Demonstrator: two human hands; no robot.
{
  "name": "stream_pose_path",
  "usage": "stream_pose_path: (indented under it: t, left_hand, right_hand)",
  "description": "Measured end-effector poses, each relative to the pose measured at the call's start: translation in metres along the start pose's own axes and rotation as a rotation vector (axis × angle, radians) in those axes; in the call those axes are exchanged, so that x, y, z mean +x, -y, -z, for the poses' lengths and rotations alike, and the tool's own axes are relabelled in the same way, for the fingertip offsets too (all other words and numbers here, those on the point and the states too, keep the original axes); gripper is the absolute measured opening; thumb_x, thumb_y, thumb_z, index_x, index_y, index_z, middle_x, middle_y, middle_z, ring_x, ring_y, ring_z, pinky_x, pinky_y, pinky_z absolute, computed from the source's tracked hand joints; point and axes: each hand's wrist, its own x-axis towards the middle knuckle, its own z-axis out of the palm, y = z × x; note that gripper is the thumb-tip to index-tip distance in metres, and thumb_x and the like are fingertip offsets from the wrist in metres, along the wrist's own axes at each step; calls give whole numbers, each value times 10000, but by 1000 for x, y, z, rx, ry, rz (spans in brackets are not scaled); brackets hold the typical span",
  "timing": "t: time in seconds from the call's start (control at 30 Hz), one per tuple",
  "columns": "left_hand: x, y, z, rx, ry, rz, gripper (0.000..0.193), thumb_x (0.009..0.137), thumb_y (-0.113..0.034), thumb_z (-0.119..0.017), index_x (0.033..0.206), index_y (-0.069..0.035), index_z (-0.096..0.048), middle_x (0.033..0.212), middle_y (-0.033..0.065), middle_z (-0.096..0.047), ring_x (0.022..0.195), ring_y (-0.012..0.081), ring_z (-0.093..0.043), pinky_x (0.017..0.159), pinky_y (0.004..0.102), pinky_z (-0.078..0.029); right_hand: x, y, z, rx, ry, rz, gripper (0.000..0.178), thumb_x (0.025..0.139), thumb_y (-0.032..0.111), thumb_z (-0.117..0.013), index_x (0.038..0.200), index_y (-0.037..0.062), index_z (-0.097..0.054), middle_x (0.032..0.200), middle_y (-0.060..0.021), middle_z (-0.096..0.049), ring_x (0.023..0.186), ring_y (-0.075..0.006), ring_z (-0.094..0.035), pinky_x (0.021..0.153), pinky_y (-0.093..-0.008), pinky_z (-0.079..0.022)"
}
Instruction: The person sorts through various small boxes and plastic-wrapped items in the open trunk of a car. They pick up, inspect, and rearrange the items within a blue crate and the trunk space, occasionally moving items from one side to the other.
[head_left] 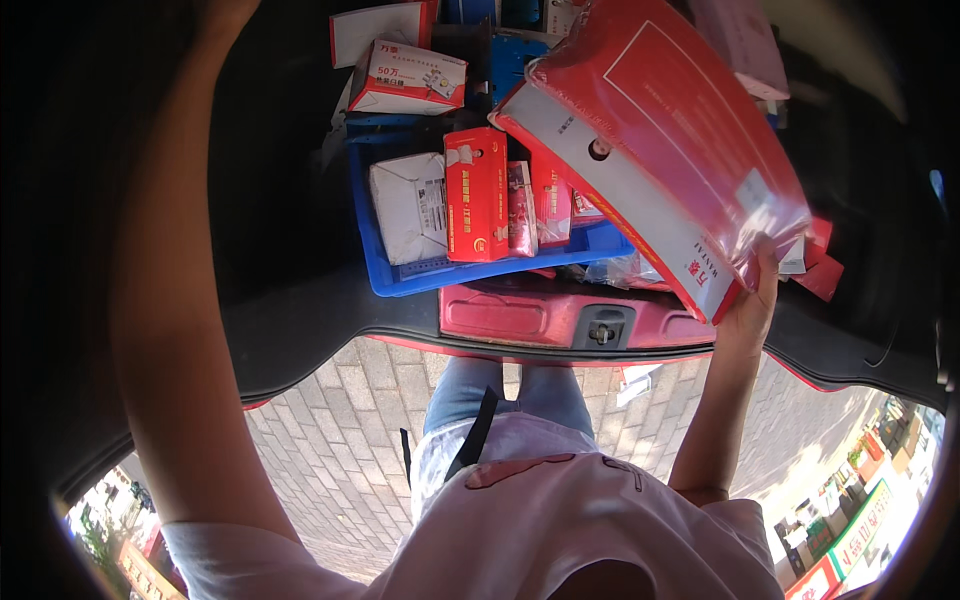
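Right hand [752,298] at three o'clock: I see its fingers grasping the lower end of a shrink-wrapped red-and-white carton [675,135], tilted at two o'clock. Left hand [230,12] at eleven, mostly cropped; I cannot tell its finger state. Twelve o'clock: blue plastic crate [372,268], holding white parcel [405,210], upright red box [477,195].

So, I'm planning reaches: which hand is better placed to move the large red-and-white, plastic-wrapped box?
Probably right: the right hand grips the box; the left hand is away, mostly cropped.
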Motion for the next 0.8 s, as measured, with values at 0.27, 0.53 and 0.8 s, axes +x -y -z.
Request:
stream_pose_path:
  t: [0.27,0.53,0.8]
  left_hand:
    - [-176,-199,-22,-973,539,793,799,748,-764,-331,1306,-204,-449,1347,115,-420,1294,292,-322,1069,429,-221]
    - [-257,-205,-12,-1405,195,876,606,797,-158,-649,1343,-128,-389,1263,118,-456,1149,192,-455,973,312,-372]
    - [-270,-222,8,-736,273,717,643,839,-304,-604,1382,-160,-291,1380,189,-196,1292,353,-244,1006,415,-308]
  right_hand:
    - [16,-123,12,-159,389,-258,368,791,133,-658,1120,24,-533,1064,-83,-602,961,-156,-575,850,-295,-439]
    - [25,-129,-35,-257,500,-268,747,752,67,-642,1384,67,-244,1328,-120,-390,1220,-205,-378,1023,-335,-284]
    - [48,-126,-33,-841,586,137,746,728,200,-676,1373,121,-310,1381,-137,-276,1276,-281,-304,1034,-384,-266]
